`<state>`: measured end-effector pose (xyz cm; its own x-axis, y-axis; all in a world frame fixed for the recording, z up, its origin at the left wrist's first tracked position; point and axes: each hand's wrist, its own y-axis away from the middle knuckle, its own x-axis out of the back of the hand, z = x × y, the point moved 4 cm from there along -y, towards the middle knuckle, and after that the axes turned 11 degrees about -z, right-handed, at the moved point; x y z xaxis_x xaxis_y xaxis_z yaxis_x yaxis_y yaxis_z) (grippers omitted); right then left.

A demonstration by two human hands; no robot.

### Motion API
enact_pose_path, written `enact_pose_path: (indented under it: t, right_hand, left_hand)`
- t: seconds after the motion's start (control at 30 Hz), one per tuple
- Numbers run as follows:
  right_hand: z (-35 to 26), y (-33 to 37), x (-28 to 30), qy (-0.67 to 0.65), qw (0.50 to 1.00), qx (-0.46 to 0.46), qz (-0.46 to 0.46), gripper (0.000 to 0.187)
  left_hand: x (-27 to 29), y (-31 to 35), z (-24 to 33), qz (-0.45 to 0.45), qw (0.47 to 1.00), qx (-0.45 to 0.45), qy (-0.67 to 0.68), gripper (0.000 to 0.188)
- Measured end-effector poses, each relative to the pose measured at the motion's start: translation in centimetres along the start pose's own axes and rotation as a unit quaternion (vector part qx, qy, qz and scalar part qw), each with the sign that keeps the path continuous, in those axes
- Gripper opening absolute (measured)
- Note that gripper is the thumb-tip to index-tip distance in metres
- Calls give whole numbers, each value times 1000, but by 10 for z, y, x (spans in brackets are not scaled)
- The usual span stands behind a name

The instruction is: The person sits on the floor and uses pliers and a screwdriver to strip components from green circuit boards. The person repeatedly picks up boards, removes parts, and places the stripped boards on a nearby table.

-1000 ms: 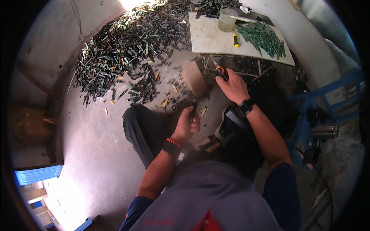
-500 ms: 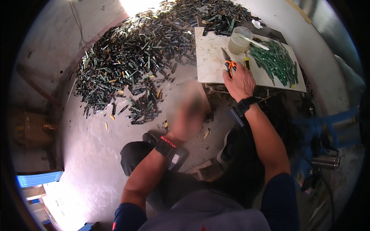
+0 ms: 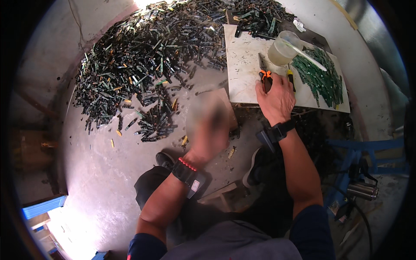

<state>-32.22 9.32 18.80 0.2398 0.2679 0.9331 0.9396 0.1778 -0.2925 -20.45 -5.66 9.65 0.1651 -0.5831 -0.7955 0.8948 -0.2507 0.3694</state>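
My right hand (image 3: 277,97) reaches over the front of a pale board (image 3: 242,65), with thumb and fingers around the orange-and-black handles of a pair of pliers (image 3: 264,73). The jaws lie on the board, pointing away from me. Close to the right of the fingers is a tool with a yellow-and-black handle (image 3: 290,78). My left hand (image 3: 207,136) is held lower, left of the board; a blurred patch hides its fingers and anything in them. Behind the pliers a translucent cup (image 3: 281,50) holds cloudy liquid, a white stick-like tool (image 3: 313,59) leaning from it.
Many thin green strips (image 3: 318,80) lie on the board's right side. A large heap of dark strips (image 3: 143,65) covers the floor at the far left, with more dark pieces (image 3: 258,24) behind the board. At right stand a blue stool (image 3: 368,145) and a metal flask (image 3: 363,190).
My right hand has come down further over the plier handles, and its fingers cover more of them. The whole view has shifted slightly. My left hand stays at about the same place.
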Motion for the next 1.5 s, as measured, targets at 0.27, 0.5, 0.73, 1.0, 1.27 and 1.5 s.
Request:
enact_pose_path:
  t: [0.27, 0.5, 0.73, 1.0, 1.27, 1.5]
  right_hand:
    - [-7, 44, 13, -394, 915, -9, -92, 14]
    - [-24, 74, -1, -625, 729, -6, -281, 22]
    - [-35, 64, 1, -698, 629, -33, -342, 23]
    - [-37, 55, -10, -659, 655, -31, -367, 23]
    - [-28, 54, -8, -645, 646, -28, -407, 26]
    - [-27, 57, -11, -646, 627, -46, -433, 26]
  left_hand:
    - [-33, 11, 8, -23, 991, -15, -127, 52]
    - [-61, 19, 3, -69, 956, 26, -283, 50]
    - [-61, 20, 4, -90, 992, 28, -85, 51]
    - [-55, 14, 3, -111, 988, 84, 72, 48]
    - [-55, 10, -6, -79, 992, 94, 15, 54]
    - [-50, 1, -13, -80, 993, 52, -69, 58]
